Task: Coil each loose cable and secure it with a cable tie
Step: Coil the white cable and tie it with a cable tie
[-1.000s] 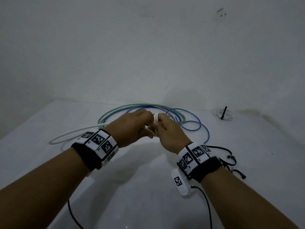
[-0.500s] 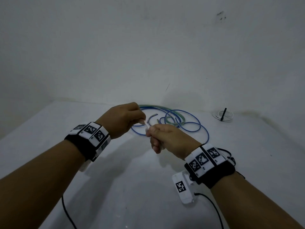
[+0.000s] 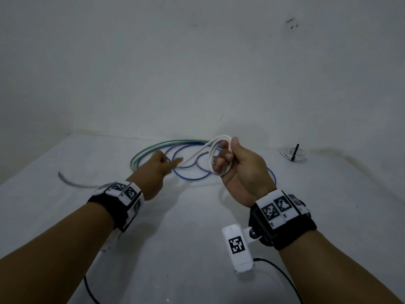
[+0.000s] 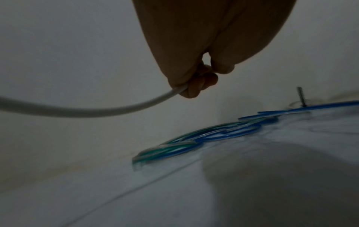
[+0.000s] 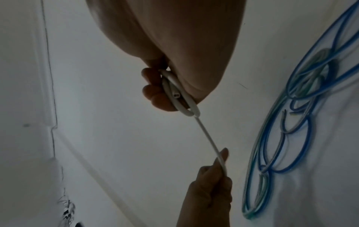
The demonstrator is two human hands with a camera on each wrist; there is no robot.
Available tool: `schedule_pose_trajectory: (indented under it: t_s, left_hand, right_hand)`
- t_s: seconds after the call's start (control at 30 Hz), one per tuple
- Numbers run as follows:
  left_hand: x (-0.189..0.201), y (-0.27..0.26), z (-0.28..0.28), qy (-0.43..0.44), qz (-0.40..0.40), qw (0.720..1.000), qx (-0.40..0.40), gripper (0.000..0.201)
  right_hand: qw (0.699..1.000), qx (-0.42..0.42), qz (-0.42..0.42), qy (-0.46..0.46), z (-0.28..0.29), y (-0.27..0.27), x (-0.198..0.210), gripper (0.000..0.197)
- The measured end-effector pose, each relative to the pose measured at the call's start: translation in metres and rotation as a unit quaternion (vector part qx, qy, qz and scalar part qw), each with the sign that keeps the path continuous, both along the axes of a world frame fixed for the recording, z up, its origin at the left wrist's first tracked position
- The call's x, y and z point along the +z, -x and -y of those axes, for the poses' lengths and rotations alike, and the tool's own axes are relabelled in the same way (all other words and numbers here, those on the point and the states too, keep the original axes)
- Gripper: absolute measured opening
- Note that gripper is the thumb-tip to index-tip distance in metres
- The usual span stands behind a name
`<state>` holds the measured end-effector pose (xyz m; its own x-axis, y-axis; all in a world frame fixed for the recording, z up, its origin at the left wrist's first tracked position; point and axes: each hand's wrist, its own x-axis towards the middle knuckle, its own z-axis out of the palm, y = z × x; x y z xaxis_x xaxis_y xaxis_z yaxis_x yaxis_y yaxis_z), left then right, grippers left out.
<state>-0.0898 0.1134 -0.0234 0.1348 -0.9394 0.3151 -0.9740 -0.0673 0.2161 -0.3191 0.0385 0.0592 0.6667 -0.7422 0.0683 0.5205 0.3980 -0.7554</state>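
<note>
Coiling is under way: the right hand (image 3: 241,167) has its fingers (image 3: 221,164) curled round the white cable (image 3: 215,150) loops above the surface (image 3: 65,161), the left hand (image 3: 155,172) pinches its loose run. Next, probably another loop into the right.

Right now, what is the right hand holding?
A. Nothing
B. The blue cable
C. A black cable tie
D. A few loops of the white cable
D: the right hand grips small loops of the white cable, a free strand running to the left hand, while the blue cable lies on the table.
</note>
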Motion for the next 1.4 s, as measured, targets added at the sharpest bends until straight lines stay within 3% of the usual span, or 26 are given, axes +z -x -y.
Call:
schedule_pose_trajectory:
  t_s: [0.17, 0.27, 0.3, 0.37, 0.43, 0.57, 0.63, 0.7, 0.77, 0.93, 1.07, 1.13, 1.3, 1.4]
  left_hand:
    - [0.015, 0.036, -0.002, 0.000, 0.092, 0.987, -0.135, 0.031]
    - [0.028, 0.060, -0.005, 0.010, 0.120, 0.968, -0.218, 0.026]
    - [0.031, 0.066, -0.004, 0.008, 0.119, 0.965, -0.234, 0.028]
    - [0.036, 0.073, -0.002, 0.008, 0.119, 0.960, -0.252, 0.032]
    - [0.040, 0.073, -0.001, 0.010, 0.118, 0.960, -0.254, 0.034]
    - [0.045, 0.066, -0.008, 0.055, 0.121, 0.957, -0.257, 0.036]
    - [0.047, 0.063, -0.009, 0.084, 0.139, 0.952, -0.259, 0.028]
    - [0.052, 0.059, -0.008, 0.119, 0.141, 0.953, -0.240, 0.016]
    - [0.057, 0.053, -0.006, 0.133, 0.153, 0.951, -0.234, 0.021]
    - [0.062, 0.040, -0.003, 0.157, 0.158, 0.947, -0.230, 0.028]
    - [0.059, 0.028, -0.004, 0.164, 0.133, 0.957, -0.197, 0.027]
    - [0.055, 0.021, -0.004, 0.163, 0.119, 0.963, -0.180, 0.027]
    - [0.041, 0.018, 0.002, 0.190, 0.029, 0.973, -0.127, 0.028]
    - [0.023, 0.009, 0.003, 0.156, 0.016, 0.985, -0.073, 0.041]
  right_hand:
    - [0.998, -0.059, 0.012, 0.032, 0.004, -0.014, -0.004, 0.031]
    - [0.979, -0.114, -0.087, 0.146, 0.007, -0.018, -0.015, 0.028]
    - [0.953, -0.136, -0.156, 0.220, 0.008, -0.019, -0.020, 0.028]
    - [0.873, -0.158, -0.282, 0.365, 0.009, -0.017, -0.031, 0.029]
    - [0.800, -0.153, -0.359, 0.456, 0.011, -0.013, -0.038, 0.029]
    - [0.739, -0.119, -0.402, 0.527, 0.011, -0.006, -0.044, 0.028]
    - [0.726, -0.091, -0.407, 0.547, 0.009, -0.006, -0.044, 0.029]
    - [0.738, -0.039, -0.420, 0.526, 0.006, -0.007, -0.043, 0.032]
    - [0.756, -0.007, -0.427, 0.495, 0.003, -0.007, -0.043, 0.037]
    - [0.859, 0.055, -0.355, 0.364, -0.009, -0.009, -0.042, 0.046]
    - [0.870, 0.116, -0.334, 0.343, -0.011, -0.002, -0.037, 0.039]
    - [0.880, 0.111, -0.324, 0.327, -0.011, 0.000, -0.037, 0.038]
    - [0.966, 0.087, -0.201, 0.138, -0.012, -0.002, -0.029, 0.029]
    - [0.989, 0.045, -0.133, 0.051, -0.009, 0.000, -0.022, 0.029]
